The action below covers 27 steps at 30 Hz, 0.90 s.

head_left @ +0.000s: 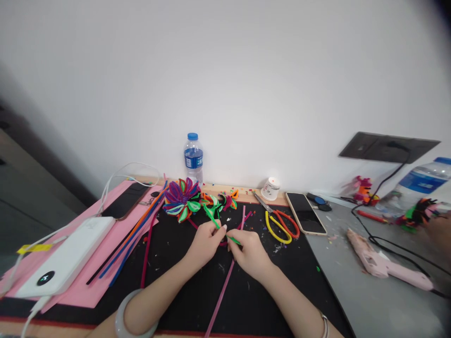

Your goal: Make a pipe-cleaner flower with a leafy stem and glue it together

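Both our left hand [207, 240] and right hand [249, 251] pinch one green fuzzy stem [212, 217], close together over the black mat [185, 300]. Beyond them, the multicoloured looped flower [181, 199] looks finished to us; the stem we hold seems only partly shaped, and straight loose stems [120, 252] at our left lie unused.

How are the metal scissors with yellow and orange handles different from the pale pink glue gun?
The metal scissors with yellow and orange handles have two colours of handle; the pale pink glue gun is mostly one colour. The scissors lie on the black mat, the glue gun on the gray surface. The glue gun has a black cord; the scissors have none. Both lie beyond the right hand's grasp.
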Motion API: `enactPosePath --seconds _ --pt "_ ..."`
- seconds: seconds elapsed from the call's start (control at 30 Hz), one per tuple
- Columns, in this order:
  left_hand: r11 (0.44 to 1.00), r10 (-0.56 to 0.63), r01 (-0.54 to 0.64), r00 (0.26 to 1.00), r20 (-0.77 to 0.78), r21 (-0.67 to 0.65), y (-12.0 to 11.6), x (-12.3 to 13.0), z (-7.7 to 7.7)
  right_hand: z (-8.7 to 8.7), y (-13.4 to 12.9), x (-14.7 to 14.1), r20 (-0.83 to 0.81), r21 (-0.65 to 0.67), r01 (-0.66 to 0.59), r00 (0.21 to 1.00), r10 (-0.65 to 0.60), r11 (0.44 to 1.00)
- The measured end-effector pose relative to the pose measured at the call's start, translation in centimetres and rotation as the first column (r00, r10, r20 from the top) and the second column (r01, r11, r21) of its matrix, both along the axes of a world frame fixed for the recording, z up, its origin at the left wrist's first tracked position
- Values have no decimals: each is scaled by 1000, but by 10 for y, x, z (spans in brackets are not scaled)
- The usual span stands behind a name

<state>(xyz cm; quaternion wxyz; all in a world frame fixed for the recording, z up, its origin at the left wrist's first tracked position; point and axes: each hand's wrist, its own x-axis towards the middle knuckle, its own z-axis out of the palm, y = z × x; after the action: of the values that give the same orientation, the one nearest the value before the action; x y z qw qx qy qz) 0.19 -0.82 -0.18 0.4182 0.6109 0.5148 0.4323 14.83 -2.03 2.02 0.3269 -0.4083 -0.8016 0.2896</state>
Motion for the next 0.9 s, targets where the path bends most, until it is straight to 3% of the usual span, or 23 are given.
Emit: enactPosePath --seconds 0.03,0.1,0.23,0.4,0.47,0.53,0.63,0.7,0.77,0.83,0.9 --pt "999 -16 17 999 39 -28 0 0 1 0 0 0 -14 -12 6 1000 -6 1000" --pt "993 -80 91 989 124 -80 0 -1 3 -1 1 1 -108 -171 -8 994 -11 985" --pt "956 -221 261 941 255 -133 -3 -2 10 -4 6 6 -387 -523 -200 922 -21 829" --pt "927 -344 367 915 211 -80 -7 -4 17 -1 9 9 -521 -658 -385 853 -22 647" --pt "938 -336 344 931 142 -39 -7 -4 18 -2 10 9 -527 -674 -392 849 -35 626" --pt "958 -285 286 955 82 0 -6 -3 16 -3 10 7 -515 -657 -363 856 -42 661" --pt "988 -153 152 988 12 25 -5 -2 10 -4 9 3 -418 -586 -230 907 -47 777" --pt "998 -58 59 998 -32 22 -4 0 6 -4 6 0 -278 -455 -95 960 -40 886" --pt "1000 3 -2 998 -68 8 -3 1 2 -3 2 -2 -128 -240 2 991 -33 971" --pt "1000 20 -21 997 -77 -10 -3 1 1 -4 0 -3 -51 -94 25 998 -30 995" --pt "1000 6 -6 999 -52 -16 -2 1 1 -5 0 -3 -91 -140 20 995 -33 990"
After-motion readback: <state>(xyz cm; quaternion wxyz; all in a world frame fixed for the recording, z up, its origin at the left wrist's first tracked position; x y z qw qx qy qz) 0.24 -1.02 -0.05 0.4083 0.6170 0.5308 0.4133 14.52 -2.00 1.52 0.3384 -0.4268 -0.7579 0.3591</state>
